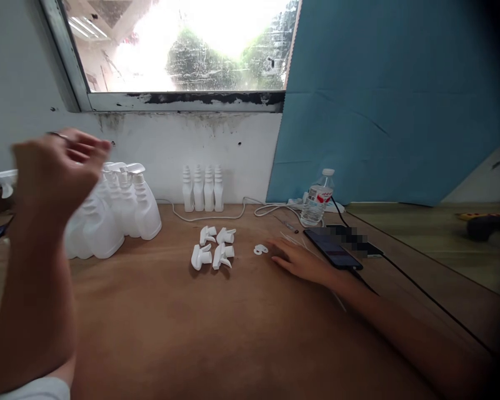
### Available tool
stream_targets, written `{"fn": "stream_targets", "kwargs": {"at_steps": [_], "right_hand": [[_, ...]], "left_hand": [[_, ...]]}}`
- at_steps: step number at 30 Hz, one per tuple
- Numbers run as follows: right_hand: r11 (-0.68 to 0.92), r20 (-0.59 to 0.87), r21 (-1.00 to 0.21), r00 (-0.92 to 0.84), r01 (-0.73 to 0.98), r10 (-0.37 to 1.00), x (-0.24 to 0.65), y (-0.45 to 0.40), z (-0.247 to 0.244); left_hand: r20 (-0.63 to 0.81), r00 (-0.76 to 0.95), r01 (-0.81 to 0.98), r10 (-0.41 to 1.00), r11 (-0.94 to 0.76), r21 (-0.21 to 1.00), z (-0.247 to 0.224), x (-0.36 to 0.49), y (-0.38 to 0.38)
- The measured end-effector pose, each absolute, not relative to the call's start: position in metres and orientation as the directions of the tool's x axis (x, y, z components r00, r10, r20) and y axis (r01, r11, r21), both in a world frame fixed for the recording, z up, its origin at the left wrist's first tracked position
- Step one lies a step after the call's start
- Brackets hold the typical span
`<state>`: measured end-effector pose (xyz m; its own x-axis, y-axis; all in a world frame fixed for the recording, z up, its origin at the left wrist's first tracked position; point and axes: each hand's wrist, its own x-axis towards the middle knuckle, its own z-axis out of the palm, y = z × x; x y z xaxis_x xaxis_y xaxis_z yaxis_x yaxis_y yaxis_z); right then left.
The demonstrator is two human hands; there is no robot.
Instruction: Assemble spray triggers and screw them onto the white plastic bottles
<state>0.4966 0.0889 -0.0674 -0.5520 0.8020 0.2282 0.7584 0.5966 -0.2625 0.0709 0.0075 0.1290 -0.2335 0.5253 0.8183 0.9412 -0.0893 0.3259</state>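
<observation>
My left hand (58, 166) is raised at the left, slightly blurred, with its fingers curled in toward the thumb and nothing visible in them. Behind it stand several clear-white plastic spray bottles (144, 214) without heads. My right hand (302, 261) rests low on the table, fingers stretched out, its fingertips beside small white ring washers (260, 249). Thin clear tubes (290, 239) lie partly beneath that hand. Several white trigger spray heads (224, 256) are grouped left of the washers. Against the wall, slim white bottles (209, 189) stand upright in a row.
A water bottle (316, 203) stands at the back right near a white cable (233, 216). A phone (333, 248) with a black cord lies right of my right hand. Brown tabletop (170, 333) spreads in front. A window (183, 50) and blue sheet (383, 100) are behind.
</observation>
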Motion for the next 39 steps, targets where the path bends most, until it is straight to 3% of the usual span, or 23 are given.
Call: {"fn": "stream_targets", "kwargs": {"at_steps": [2, 4, 6, 8, 12, 16, 21, 26, 31, 36, 39], "right_hand": [[0.616, 0.223, -0.244, -0.575, 0.749, 0.787, 0.489, 0.085, -0.068], [0.618, 0.208, -0.223, -0.583, 0.754, 0.786, 0.484, 0.083, -0.069], [0.619, 0.213, -0.206, -0.583, 0.758, 0.784, 0.483, 0.085, -0.071], [0.630, 0.232, -0.200, -0.589, 0.750, 0.774, 0.483, 0.087, -0.074], [0.628, 0.240, -0.190, -0.585, 0.755, 0.775, 0.486, 0.091, -0.079], [0.635, 0.268, -0.177, -0.584, 0.752, 0.766, 0.487, 0.091, -0.085], [0.636, 0.333, -0.176, -0.562, 0.752, 0.757, 0.487, 0.092, -0.093], [0.684, 0.441, -0.311, -0.537, 0.660, 0.719, 0.485, 0.097, -0.095], [0.653, 0.443, -0.352, -0.495, 0.671, 0.747, 0.485, 0.101, -0.098], [0.614, 0.446, -0.383, -0.444, 0.690, 0.777, 0.486, 0.100, -0.098], [0.605, 0.450, -0.394, -0.429, 0.692, 0.783, 0.484, 0.096, -0.096]], "left_hand": [[0.781, -0.045, 0.898, 0.623, -0.317, 0.305, 0.112, 0.106, 0.022], [0.644, 0.216, 0.774, 0.734, -0.531, 0.345, 0.080, 0.131, 0.040], [0.516, 0.383, 0.710, 0.767, -0.601, 0.367, 0.036, 0.146, 0.055], [0.482, 0.458, 0.692, 0.747, -0.640, 0.335, -0.009, 0.151, 0.059], [0.550, 0.504, 0.684, 0.666, -0.697, 0.217, -0.069, 0.146, 0.048], [0.547, 0.518, 0.707, 0.657, -0.689, 0.159, -0.081, 0.143, 0.042], [0.533, 0.473, 0.726, 0.702, -0.653, 0.215, -0.081, 0.145, 0.048], [0.494, 0.466, 0.727, 0.734, -0.636, 0.259, -0.085, 0.144, 0.051], [0.515, 0.446, 0.697, 0.732, -0.645, 0.313, -0.087, 0.140, 0.052], [0.567, 0.305, 0.626, 0.765, -0.609, 0.486, -0.080, 0.144, 0.035], [0.543, 0.319, 0.506, 0.777, -0.624, 0.595, -0.075, 0.155, 0.017]]}}
